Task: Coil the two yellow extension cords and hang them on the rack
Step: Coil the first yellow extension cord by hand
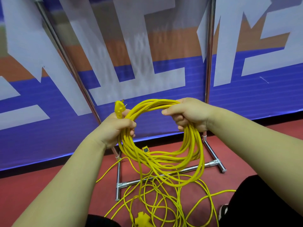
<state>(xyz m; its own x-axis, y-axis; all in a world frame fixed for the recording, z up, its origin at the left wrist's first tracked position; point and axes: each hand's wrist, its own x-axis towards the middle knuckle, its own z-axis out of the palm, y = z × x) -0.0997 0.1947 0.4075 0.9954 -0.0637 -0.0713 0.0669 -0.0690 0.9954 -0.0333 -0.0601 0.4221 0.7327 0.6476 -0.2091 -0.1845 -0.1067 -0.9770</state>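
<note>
The coiled cord (191, 146) is hanging between the left hand (114, 128) and right hand (191, 114), above the loose cord (141, 218) lying on the floor (24, 185) before the rack (209, 63).

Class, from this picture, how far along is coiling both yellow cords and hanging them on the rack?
Done: one cord mostly wound into a coil. In hand: left hand and right hand grip it. Left: loose cord tangled on the floor; nothing visibly hangs on the rack.

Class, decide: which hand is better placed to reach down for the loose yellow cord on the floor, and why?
Probably the right hand. The left hand grips the coiled yellow extension cord together with its yellow plug, anchoring the bundle; the right only grips loops, so it can let go.
</note>
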